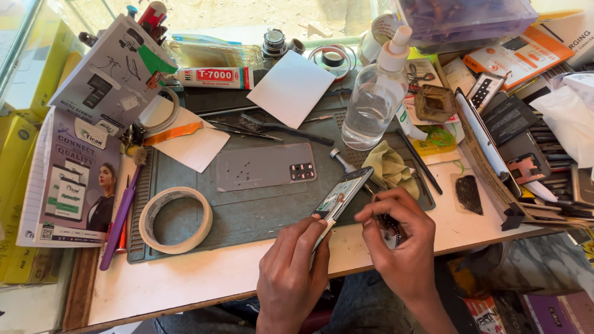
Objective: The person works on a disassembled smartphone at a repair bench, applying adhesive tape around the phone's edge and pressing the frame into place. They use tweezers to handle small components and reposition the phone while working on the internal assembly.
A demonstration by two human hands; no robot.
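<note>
Hands are busy with a phone (341, 196) at the near edge of the counter (204, 275). The left hand (292, 272) pinches the phone's lower end and tips it up on its side, over the grey work mat (247, 213). The right hand (396, 238) has its fingers curled tight around a small dark tool, and its fingertips touch the phone's edge. It looks like the phone is being worked along its edge, maybe to open it or fix a part. I think the step now in hand needs a slow, steady grip so the thin phone does not slip.

A grey phone back cover (263, 166) lies flat on the mat, just behind the phone. A roll of tape (175, 219) sits on the mat to the left.

A clear bottle (374, 102) with a white pump top stands behind; it holds clear liquid, about half full. A see-through box (464, 18) at the back holds dark small bits, too blurry to name.
</note>
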